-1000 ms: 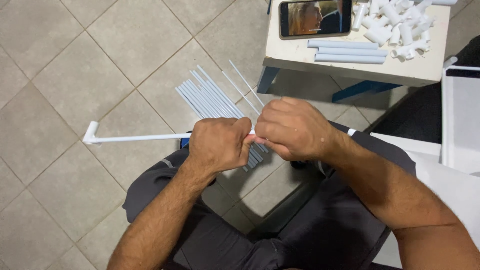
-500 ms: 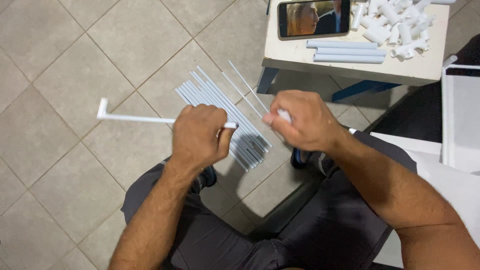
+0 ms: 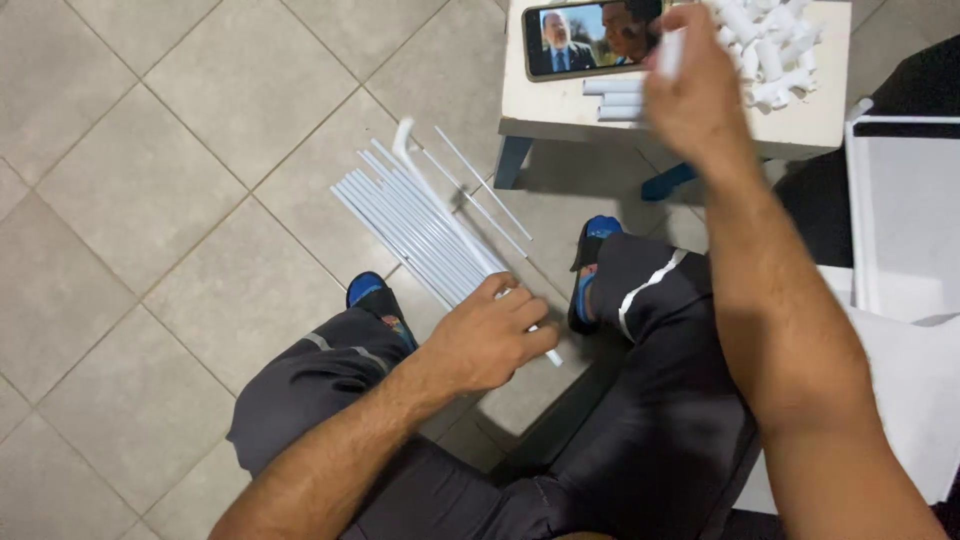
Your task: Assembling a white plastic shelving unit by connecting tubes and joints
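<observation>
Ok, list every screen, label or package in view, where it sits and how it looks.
Phone: lying flat on the small white table at top, a dark rectangle with its screen lit, showing a video picture with people.
No labels, signs or packages can be made out.

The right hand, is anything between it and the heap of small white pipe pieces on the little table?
Nothing visible blocks it. The right hand is raised over the little table, just left of the heap of small white pipe pieces, already holding one small white piece.
</observation>
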